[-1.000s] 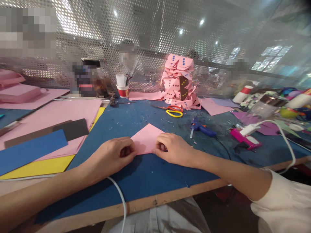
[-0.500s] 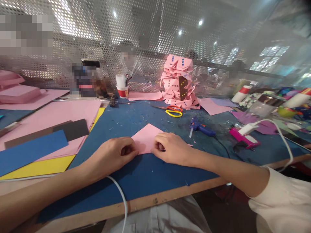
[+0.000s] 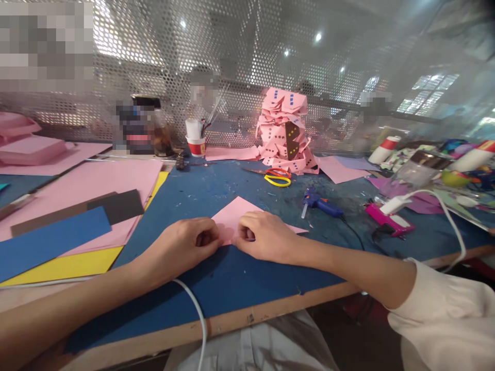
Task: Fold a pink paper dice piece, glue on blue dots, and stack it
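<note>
A pink sheet of paper (image 3: 228, 216) lies on the blue tabletop with one corner pointing away from me and another showing past my right wrist. My left hand (image 3: 197, 238) has its fingertips pinched at the paper's near left edge. Close beside it, my right hand (image 3: 261, 234) curls its fingers down on the near edge, thumb and forefinger together. Both hands partly cover the sheet. Beyond it rests a pair of scissors (image 3: 277, 176) with red and yellow handles, and to the right a blue glue gun (image 3: 320, 204).
A layered pink paper model (image 3: 276, 131) stands at the back near the perforated metal screen. Left are pink sheets (image 3: 127, 178) and a blue strip (image 3: 58, 239). A paper cup (image 3: 196, 147) holds tools. A magenta power strip (image 3: 390, 219) and white cable (image 3: 195, 304) lie near the edge.
My right hand has slid left along the near edge, closer to my left hand. More of the paper's right corner now shows. My left hand has barely moved.
</note>
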`<state>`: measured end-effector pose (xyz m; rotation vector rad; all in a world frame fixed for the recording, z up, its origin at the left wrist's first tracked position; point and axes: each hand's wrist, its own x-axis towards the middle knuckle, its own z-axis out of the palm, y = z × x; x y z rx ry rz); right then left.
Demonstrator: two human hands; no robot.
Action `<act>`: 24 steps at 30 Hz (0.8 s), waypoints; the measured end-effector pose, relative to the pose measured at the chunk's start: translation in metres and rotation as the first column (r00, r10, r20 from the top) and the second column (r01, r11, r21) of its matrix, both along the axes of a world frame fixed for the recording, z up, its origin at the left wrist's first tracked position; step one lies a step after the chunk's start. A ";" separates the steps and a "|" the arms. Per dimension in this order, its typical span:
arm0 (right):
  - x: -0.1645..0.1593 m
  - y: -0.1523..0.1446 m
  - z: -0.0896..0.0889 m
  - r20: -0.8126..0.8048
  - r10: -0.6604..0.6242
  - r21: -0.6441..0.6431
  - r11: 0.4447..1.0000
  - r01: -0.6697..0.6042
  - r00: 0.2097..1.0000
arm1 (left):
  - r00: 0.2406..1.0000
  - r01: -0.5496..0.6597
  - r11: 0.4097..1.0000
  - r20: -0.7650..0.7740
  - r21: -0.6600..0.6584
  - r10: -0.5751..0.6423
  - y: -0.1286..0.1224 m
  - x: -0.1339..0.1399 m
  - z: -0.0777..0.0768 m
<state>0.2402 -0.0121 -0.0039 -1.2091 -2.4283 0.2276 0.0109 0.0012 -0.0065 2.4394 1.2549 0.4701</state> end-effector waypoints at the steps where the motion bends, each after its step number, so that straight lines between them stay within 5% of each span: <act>1: 0.000 0.000 0.000 0.000 -0.003 -0.002 1.000 0.003 1.000 | 1.000 -0.002 1.000 0.001 0.001 0.002 0.000 0.000 0.000; 24: -0.003 0.001 -0.003 -0.061 0.002 0.004 1.000 -0.001 0.998 | 1.000 -0.010 1.000 -0.009 -0.028 0.009 0.002 -0.003 -0.002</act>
